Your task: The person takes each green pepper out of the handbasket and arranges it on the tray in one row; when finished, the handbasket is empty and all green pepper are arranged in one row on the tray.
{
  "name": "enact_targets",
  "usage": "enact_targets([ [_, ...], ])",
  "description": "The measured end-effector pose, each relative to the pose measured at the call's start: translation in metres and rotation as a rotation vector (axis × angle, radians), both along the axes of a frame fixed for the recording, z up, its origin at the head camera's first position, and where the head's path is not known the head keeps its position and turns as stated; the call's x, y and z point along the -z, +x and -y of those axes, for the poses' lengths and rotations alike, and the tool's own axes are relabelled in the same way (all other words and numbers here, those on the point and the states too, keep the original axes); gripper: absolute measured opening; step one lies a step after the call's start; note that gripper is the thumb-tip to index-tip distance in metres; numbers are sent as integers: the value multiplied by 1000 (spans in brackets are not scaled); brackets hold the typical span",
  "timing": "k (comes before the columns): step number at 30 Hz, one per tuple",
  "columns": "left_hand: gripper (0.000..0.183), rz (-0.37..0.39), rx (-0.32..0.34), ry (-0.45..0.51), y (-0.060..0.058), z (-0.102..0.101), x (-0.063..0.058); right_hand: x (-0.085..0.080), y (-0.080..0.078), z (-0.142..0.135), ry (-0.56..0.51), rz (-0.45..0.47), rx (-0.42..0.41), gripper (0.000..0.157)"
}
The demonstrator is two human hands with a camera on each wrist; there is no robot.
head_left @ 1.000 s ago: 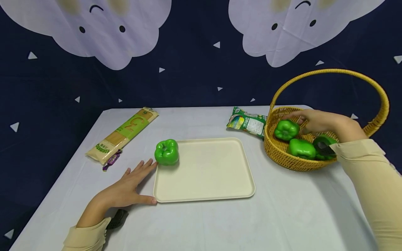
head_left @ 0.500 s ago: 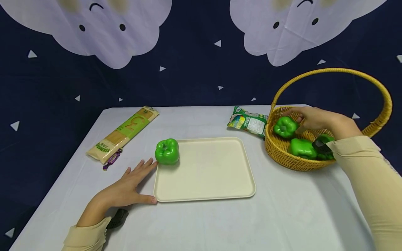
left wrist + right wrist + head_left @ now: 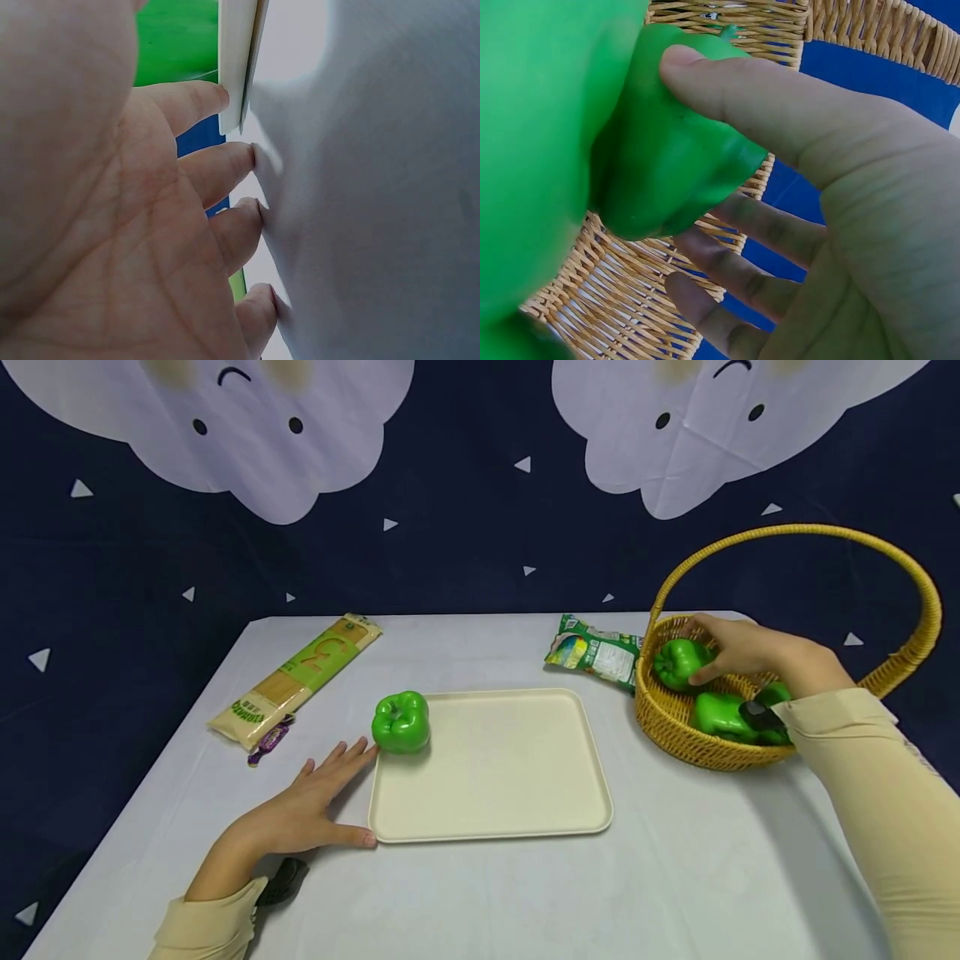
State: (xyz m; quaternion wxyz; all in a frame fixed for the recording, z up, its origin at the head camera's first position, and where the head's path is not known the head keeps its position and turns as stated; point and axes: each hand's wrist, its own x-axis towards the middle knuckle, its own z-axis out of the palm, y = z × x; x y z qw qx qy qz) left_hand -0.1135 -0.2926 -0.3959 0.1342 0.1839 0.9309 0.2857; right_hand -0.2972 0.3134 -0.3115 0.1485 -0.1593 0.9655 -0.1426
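In the head view my left hand (image 3: 303,814) lies with spread fingers at the left edge of a cream tray (image 3: 495,777). The left wrist view has one fingertip against the tray's rim (image 3: 232,67). A green bell pepper (image 3: 401,723) sits on the tray's upper left corner. My right hand (image 3: 753,652) reaches into a wicker basket (image 3: 690,747) and holds another green bell pepper (image 3: 679,662) by its side. The right wrist view shows the thumb on that pepper (image 3: 675,142) and the fingers curved around its far side. More green peppers (image 3: 723,717) lie nearer in the basket.
A green snack bag (image 3: 596,653) lies against the basket's left side. At the table's left are a noodle packet (image 3: 296,681) and a purple-wrapped candy (image 3: 270,742). The tall basket handle (image 3: 795,530) arches over my right hand.
My right hand has shifted slightly left in the basket, and its thumb has come round onto the near side of the pepper. My left hand stays at the tray's edge.
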Motion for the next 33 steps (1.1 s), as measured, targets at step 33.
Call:
enact_targets([
  [33,121,0,1,7,1,-1,-2,-40,46,15,-82,-115,-17,79],
])
